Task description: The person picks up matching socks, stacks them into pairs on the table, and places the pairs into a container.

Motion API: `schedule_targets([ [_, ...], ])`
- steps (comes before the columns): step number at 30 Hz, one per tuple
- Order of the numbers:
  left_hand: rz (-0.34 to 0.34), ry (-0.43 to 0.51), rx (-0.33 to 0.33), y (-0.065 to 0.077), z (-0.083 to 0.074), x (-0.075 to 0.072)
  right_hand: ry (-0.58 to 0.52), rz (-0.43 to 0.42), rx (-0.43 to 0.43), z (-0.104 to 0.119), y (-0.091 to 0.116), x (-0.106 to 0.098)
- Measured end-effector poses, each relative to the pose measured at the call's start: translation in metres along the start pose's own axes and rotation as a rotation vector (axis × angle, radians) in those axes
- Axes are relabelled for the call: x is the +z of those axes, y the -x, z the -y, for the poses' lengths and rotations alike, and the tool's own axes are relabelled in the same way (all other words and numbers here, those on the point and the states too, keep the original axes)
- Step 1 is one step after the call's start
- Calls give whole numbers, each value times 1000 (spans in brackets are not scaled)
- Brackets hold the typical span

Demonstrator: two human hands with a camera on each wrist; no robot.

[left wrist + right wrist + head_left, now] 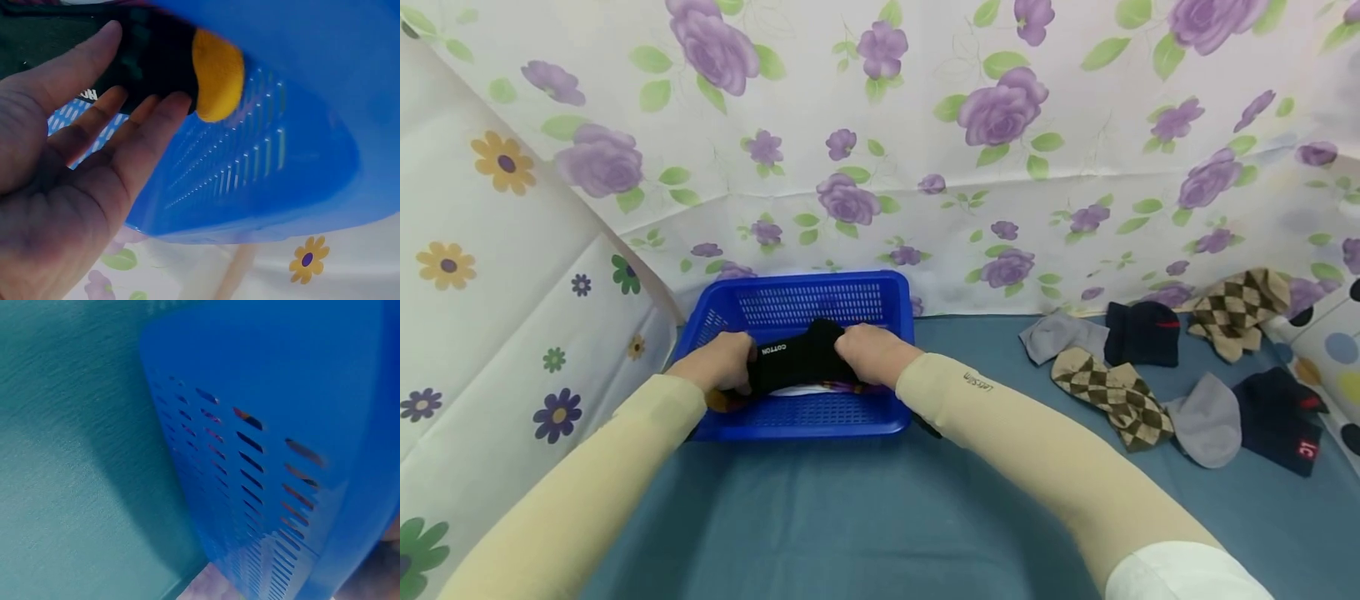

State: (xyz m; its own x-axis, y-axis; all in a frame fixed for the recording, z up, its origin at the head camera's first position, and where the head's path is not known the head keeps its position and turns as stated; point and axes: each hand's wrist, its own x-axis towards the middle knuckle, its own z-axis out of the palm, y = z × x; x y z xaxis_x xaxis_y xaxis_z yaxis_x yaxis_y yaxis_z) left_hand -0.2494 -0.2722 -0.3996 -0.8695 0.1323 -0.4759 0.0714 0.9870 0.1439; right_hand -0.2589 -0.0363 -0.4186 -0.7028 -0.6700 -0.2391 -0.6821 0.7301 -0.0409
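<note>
A black sock (793, 358) with white "COTTON" lettering spans between the two hands, inside a blue basket (820, 423). My left hand (718, 362) touches its left end; in the left wrist view the thumb and fingers (94, 156) are spread apart, their tips against the dark cloth. At the sock's other end, my right hand (872, 354) grips it, the fingertips partly hidden. Beneath lie a white and multicoloured cloth (820, 388) and a yellow patch of fabric (219, 75). In the right wrist view the basket wall (262, 456) covers nearly everything.
On the blue-green cloth (865, 517) to the right lie several socks: grey ones (1208, 421), dark navy ones (1142, 333) and brown argyle ones (1112, 396). Behind the basket hangs a flowered curtain (925, 225), and another (512, 292) closes the left side.
</note>
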Motion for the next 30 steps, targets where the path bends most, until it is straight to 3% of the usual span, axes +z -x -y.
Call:
schedule_targets([
  [8,19,24,17,8,3,-2,-51,11,6,3,2,-7],
  [14,-81,7,64,18,-1,-14,-172,-15,-12,1,13,-22],
  [18,-186,20,107,29,-14,-26,-220,-116,-47,-4,32,-43],
  [23,-390,49,154,53,-47,-37,-253,-276,-46,-16,63,-69],
  [30,-678,201,243,89,-109,-24,-270,-473,-61,-33,116,-84],
])
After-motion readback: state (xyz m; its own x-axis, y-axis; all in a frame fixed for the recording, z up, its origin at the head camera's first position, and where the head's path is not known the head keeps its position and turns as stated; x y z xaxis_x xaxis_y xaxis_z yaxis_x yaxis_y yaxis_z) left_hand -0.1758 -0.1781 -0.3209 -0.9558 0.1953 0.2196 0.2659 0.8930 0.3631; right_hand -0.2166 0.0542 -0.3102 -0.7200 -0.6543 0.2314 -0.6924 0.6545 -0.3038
